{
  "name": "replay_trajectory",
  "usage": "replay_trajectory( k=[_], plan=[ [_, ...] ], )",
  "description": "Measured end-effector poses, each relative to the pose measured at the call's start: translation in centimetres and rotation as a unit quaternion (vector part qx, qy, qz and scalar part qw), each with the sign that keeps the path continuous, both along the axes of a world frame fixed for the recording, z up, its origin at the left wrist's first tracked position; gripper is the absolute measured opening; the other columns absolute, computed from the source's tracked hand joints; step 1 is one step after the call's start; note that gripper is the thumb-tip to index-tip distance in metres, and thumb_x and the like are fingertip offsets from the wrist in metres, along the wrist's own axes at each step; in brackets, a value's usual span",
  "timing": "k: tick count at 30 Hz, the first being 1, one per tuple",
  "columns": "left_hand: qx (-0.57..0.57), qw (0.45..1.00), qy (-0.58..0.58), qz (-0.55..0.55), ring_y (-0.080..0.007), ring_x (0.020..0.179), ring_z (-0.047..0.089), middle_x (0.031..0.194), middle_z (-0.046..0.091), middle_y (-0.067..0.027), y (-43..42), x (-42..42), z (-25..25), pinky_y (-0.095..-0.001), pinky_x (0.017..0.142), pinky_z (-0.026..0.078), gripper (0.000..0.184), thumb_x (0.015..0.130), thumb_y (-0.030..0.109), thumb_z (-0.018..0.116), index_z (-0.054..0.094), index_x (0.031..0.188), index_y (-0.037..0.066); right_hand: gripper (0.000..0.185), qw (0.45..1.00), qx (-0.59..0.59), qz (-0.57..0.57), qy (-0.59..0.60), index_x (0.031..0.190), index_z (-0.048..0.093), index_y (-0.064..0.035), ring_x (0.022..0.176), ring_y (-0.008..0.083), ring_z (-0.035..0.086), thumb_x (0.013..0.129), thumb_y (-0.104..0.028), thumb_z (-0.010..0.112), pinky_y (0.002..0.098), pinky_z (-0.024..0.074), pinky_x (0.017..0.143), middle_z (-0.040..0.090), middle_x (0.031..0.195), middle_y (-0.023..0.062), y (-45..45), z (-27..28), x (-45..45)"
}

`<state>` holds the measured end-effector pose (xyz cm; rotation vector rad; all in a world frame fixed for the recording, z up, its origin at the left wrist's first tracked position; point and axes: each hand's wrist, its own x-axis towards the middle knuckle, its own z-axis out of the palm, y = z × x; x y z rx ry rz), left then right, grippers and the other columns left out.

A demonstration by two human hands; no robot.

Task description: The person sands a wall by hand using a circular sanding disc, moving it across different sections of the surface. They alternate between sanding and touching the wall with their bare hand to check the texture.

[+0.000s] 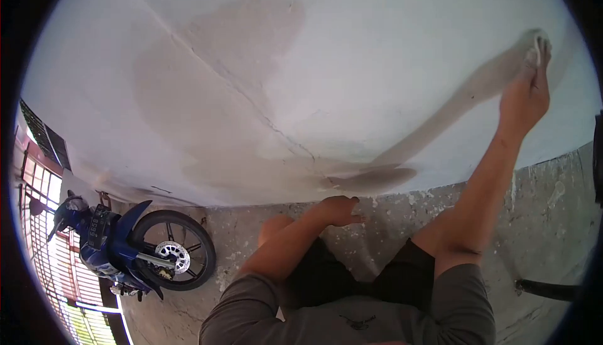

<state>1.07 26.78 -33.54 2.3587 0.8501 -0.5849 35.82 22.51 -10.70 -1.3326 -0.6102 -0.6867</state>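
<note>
Right arm stretched out to the far right, right hand pinching a pale cloth-like piece against the white wall, left arm bent, left hand low near the wall's base, hands well apart.

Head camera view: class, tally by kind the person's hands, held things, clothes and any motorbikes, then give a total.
Hands: 2 (left hand, right hand)
Held things: 1 (pale thing in the right hand, too small to name)
Clothes: 2 (grey shirt, black shorts)
Motorbikes: 1 (blue motorbike)
Total: 6
</note>
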Motion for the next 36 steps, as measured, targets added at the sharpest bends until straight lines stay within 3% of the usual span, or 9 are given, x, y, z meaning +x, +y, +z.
replay_trajectory(
  k=[5,7,12,17,20,23,29,33,36],
  plan=[
    [0.006,1.000,0.000,-0.002,-0.0414,0.110,0.062,0.116,0.064,-0.0298,0.2,-0.3,-0.8,-0.0485,0.094,0.048,0.080,0.089,0.062,0.055,0.050,0.131,-0.006,0.037,0.970,0.026,0.032,-0.240,0.136,0.060,-0.0131,0.141,0.0275,0.041,0.103,-0.028,0.049,0.0379,0.0387,0.113,0.054,0.144,0.0085,3.5,-0.3,-5.1],
    [-0.005,1.000,0.011,0.006,-0.0416,0.111,0.062,0.116,0.064,-0.0297,0.1,-0.2,0.3,-0.0486,0.094,0.048,0.081,0.089,0.062,0.055,0.049,0.132,-0.006,0.037,0.920,0.036,0.047,-0.388,0.138,0.057,-0.0134,0.140,0.0304,0.041,0.104,-0.022,0.048,0.0434,0.0373,0.114,0.053,0.145,0.0099,4.4,0.2,-6.8],
    [0.004,0.999,0.009,0.033,-0.0423,0.111,0.061,0.116,0.064,-0.0294,0.2,-1.2,0.1,-0.0488,0.095,0.047,0.082,0.089,0.062,0.056,0.047,0.134,-0.006,0.038,0.927,0.030,0.011,-0.373,0.139,0.056,-0.0120,0.139,0.0299,0.043,0.104,-0.022,0.047,0.0422,0.0366,0.115,0.054,0.144,0.0086,3.9,-0.6,-2.8],
    [-0.010,0.999,0.030,0.027,-0.0422,0.115,0.059,0.118,0.063,-0.0294,0.4,-0.9,0.3,-0.0489,0.097,0.046,0.085,0.090,0.064,0.055,0.041,0.142,-0.003,0.042,0.998,0.003,-0.041,-0.038,0.137,0.059,-0.0153,0.139,0.0286,0.044,0.103,-0.037,0.050,0.0387,0.0404,0.111,0.053,0.145,0.0095,1.0,-0.8,0.7],
    [-0.030,0.998,0.048,0.021,-0.0427,0.117,0.058,0.120,0.062,-0.0298,0.5,-0.1,0.5,-0.0488,0.098,0.045,0.085,0.091,0.064,0.055,0.043,0.142,-0.003,0.045,1.000,0.000,-0.016,0.013,0.138,0.058,-0.0149,0.139,0.0290,0.044,0.102,-0.041,0.050,0.0388,0.0399,0.112,0.053,0.144,0.0123,0.6,-0.7,0.6],
    [0.015,1.000,-0.015,0.008,-0.0417,0.108,0.062,0.113,0.065,-0.0281,0.1,-0.3,-0.9,-0.0495,0.093,0.048,0.076,0.090,0.061,0.056,0.053,0.125,-0.006,0.042,0.995,0.026,0.004,-0.093,0.137,0.059,-0.0143,0.138,0.0294,0.045,0.103,-0.037,0.049,0.0394,0.0397,0.112,0.052,0.144,0.0141,1.7,-0.7,-1.4],
    [-0.001,1.000,0.004,0.026,-0.0421,0.108,0.062,0.111,0.065,-0.0277,0.2,-0.6,-0.3,-0.0496,0.093,0.048,0.078,0.090,0.063,0.055,0.052,0.126,-0.006,0.041,0.941,0.031,0.018,-0.338,0.138,0.057,-0.0139,0.137,0.0267,0.046,0.105,-0.034,0.047,0.0397,0.0402,0.112,0.052,0.145,0.0103,4.2,0.1,-6.2],
    [-0.003,0.999,0.005,0.042,-0.0424,0.109,0.062,0.112,0.065,-0.0279,0.2,-1.2,0.5,-0.0500,0.092,0.048,0.079,0.090,0.063,0.054,0.051,0.128,-0.006,0.036,0.954,0.029,-0.030,-0.298,0.134,0.062,-0.0144,0.138,0.0293,0.045,0.105,-0.029,0.047,0.0406,0.0407,0.112,0.053,0.144,0.0110,3.5,-0.1,-4.0],
    [0.000,0.999,0.000,0.040,-0.0429,0.109,0.061,0.112,0.065,-0.0280,0.2,-1.3,0.7,-0.0500,0.092,0.048,0.079,0.090,0.063,0.054,0.050,0.128,-0.006,0.035,0.985,0.016,-0.040,-0.169,0.134,0.061,-0.0148,0.138,0.0290,0.045,0.104,-0.027,0.049,0.0409,0.0421,0.111,0.054,0.144,0.0100,2.1,-0.3,-2.2]
  ],
)
